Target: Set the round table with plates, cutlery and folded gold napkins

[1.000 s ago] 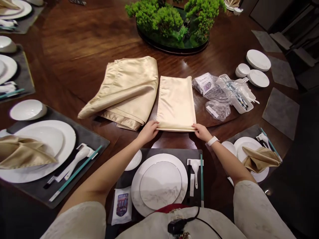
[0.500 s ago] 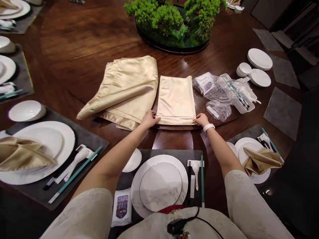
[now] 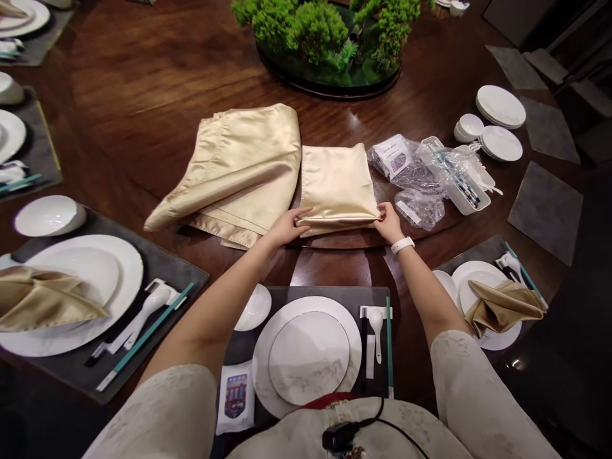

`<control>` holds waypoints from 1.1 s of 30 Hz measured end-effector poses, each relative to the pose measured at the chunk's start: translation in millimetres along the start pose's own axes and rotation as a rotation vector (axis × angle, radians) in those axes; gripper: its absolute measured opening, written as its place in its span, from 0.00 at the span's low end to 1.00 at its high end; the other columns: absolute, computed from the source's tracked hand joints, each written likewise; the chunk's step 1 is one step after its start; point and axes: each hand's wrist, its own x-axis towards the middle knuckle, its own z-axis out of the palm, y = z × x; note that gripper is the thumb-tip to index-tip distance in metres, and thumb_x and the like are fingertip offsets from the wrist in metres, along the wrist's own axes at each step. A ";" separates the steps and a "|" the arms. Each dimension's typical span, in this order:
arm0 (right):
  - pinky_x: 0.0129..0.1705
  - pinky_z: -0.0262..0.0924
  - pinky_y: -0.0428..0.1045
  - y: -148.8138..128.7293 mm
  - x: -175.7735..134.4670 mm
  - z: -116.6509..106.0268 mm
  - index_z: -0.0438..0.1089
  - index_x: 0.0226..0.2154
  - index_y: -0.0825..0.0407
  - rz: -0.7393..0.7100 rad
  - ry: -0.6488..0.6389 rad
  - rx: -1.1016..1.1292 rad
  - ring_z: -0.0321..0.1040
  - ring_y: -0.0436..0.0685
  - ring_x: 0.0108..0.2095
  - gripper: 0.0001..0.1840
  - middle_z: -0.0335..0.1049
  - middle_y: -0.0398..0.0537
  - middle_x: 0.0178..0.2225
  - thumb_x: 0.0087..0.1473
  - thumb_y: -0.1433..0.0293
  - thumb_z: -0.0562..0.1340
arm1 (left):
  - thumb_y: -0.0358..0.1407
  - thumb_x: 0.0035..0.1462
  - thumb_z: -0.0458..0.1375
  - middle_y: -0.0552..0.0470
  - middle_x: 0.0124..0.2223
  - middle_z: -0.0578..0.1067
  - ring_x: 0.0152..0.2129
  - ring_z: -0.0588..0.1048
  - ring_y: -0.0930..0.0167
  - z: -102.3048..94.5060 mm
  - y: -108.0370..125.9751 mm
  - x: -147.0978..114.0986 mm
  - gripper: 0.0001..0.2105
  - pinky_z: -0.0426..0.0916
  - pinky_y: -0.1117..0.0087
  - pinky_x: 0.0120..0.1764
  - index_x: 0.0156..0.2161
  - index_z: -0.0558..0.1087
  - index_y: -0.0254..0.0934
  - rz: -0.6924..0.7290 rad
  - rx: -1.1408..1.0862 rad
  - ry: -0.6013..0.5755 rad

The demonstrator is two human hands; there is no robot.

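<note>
A folded gold satin napkin [image 3: 337, 178] lies on the dark wooden table in front of me. My left hand [image 3: 289, 226] pinches the left end of its near folded edge, and my right hand [image 3: 388, 222], with a white band on the wrist, grips the right end. Between the hands the near edge is slightly raised in a narrow fold. Just left of it, a larger pile of gold cloth [image 3: 243, 166] lies loosely folded, partly under my left hand. Nearer to me, a place setting has stacked white plates [image 3: 308, 357], a spoon [image 3: 377, 331] and teal chopsticks [image 3: 389, 344].
A green miniature-tree centrepiece [image 3: 325, 44] stands behind the cloths. To the right are plastic-wrapped packets [image 3: 401, 159], a white cutlery box [image 3: 459, 185] and stacked plates [image 3: 501, 105]. Settings with folded napkins [image 3: 48, 299] flank me. A wet-wipe packet [image 3: 236, 395] lies by the plates.
Both hands have moved slightly up and away from me, lifting the napkin's near edge and rolling the fold farther over. The larger cloth stays put.
</note>
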 end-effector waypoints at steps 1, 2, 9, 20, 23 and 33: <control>0.46 0.65 0.53 -1.7 -1.5 -0.1 0.70 0.47 0.54 -0.041 0.019 -0.010 0.69 0.58 0.38 0.25 0.73 0.51 0.39 0.43 0.76 0.59 | 0.36 0.51 0.62 0.47 0.46 0.74 0.40 0.74 0.65 1.1 1.7 -0.7 0.28 0.72 0.65 0.46 0.59 0.72 0.39 0.043 0.084 0.024; 0.49 0.64 0.54 -3.1 -3.2 0.5 0.71 0.47 0.55 -0.075 0.039 -0.025 0.69 0.60 0.40 0.25 0.73 0.54 0.41 0.43 0.77 0.59 | 0.34 0.51 0.61 0.46 0.46 0.73 0.41 0.74 0.64 2.7 3.8 -1.7 0.26 0.71 0.64 0.48 0.58 0.74 0.39 0.069 0.163 0.052; 0.50 0.64 0.57 -0.2 -25.9 17.0 0.74 0.36 0.54 -0.165 0.084 -0.157 0.66 0.63 0.42 0.14 0.69 0.57 0.38 0.48 0.79 0.56 | 0.30 0.56 0.55 0.44 0.49 0.73 0.45 0.73 0.58 24.7 14.5 -19.7 0.19 0.68 0.63 0.42 0.53 0.75 0.44 -0.016 0.478 0.255; 0.62 0.58 0.58 20.2 -89.4 -0.1 0.71 0.41 0.53 -0.525 -0.216 -0.300 0.64 0.63 0.55 0.18 0.70 0.59 0.51 0.47 0.80 0.56 | 0.31 0.53 0.56 0.40 0.50 0.75 0.50 0.72 0.56 28.2 -12.3 -71.4 0.02 0.66 0.56 0.51 0.33 0.71 0.38 0.342 0.512 0.028; 0.52 0.64 0.55 19.1 -92.1 -4.0 0.70 0.39 0.53 -0.393 -0.224 -0.204 0.69 0.61 0.45 0.13 0.74 0.55 0.42 0.48 0.76 0.57 | 0.32 0.50 0.57 0.41 0.47 0.75 0.48 0.72 0.58 20.9 -13.0 -75.6 0.03 0.67 0.58 0.51 0.33 0.69 0.38 0.383 0.442 -0.018; 0.36 0.58 0.47 0.2 -35.5 3.7 0.62 0.25 0.50 0.272 -0.088 -0.035 0.62 0.51 0.28 0.09 0.66 0.40 0.25 0.48 0.65 0.62 | 0.41 0.51 0.60 0.54 0.33 0.73 0.30 0.72 0.71 26.6 -9.9 -29.5 0.16 0.68 0.71 0.37 0.44 0.69 0.36 -0.261 -0.062 0.159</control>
